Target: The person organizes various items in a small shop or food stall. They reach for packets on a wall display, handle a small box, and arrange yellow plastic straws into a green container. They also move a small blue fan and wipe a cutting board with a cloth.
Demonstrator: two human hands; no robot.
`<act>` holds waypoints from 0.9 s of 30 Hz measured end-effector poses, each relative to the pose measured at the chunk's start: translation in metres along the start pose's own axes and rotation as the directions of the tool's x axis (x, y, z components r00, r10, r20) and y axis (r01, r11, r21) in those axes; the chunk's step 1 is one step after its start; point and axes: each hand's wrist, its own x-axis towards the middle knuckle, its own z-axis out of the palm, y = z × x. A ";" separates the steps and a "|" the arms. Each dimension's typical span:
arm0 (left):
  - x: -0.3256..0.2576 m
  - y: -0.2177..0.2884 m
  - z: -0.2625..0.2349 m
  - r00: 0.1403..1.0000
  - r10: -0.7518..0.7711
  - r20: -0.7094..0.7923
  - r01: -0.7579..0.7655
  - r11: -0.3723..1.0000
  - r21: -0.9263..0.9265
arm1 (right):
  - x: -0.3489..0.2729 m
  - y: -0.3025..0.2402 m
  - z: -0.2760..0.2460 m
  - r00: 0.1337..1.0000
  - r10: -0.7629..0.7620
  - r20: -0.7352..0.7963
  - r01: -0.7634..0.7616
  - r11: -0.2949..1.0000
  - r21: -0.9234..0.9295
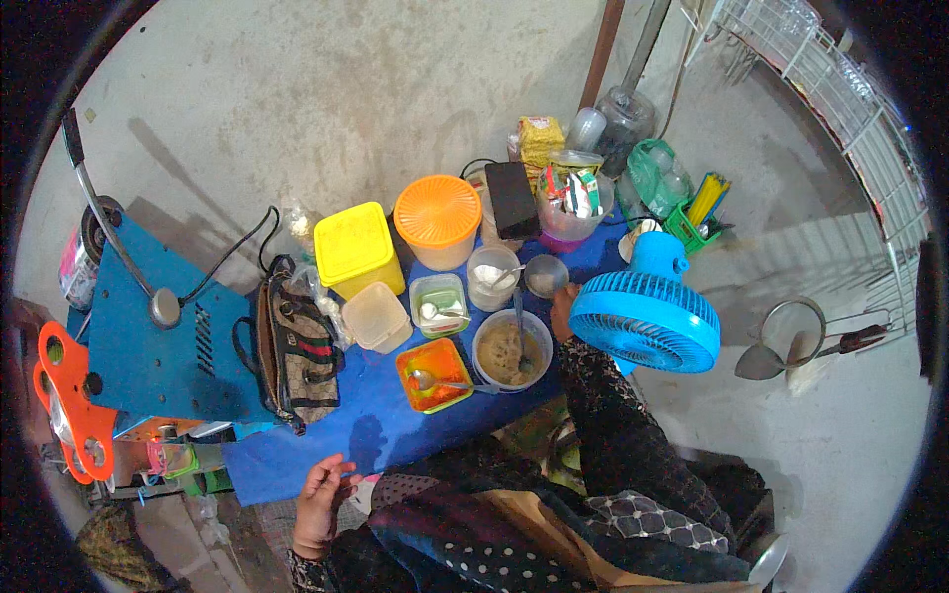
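Observation:
My left hand point(318, 502) hovers at the table's near edge, fingers apart and holding nothing. Reaching out beside the blue fan point(647, 316), my right hand point(564, 312) has its fingers closed at the right rim of a small greyish cup point(546, 276); the fan partly covers this hand. Just left of the cup stands a clear tub of white powder point(491, 281) with a spoon in it. Nearer to me is a white bowl of pale brown batter point(499, 358) with a spoon handle sticking up. A square container of orange-red sauce point(435, 380) has a spoon lying across it.
A yellow-lidded box point(354, 244), an orange-lidded canister point(438, 219) and a dark phone point(511, 200) stand at the back of the blue-covered table point(376, 435). A handbag point(299, 354) and blue metal box point(173, 341) are at left. A strainer point(794, 331) hangs at right.

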 end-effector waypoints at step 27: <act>0.000 -0.006 0.002 0.997 -0.037 0.063 0.036 0.999 0.023 | 0.015 0.022 0.064 0.810 -0.452 -0.374 -0.580 -0.521 -0.627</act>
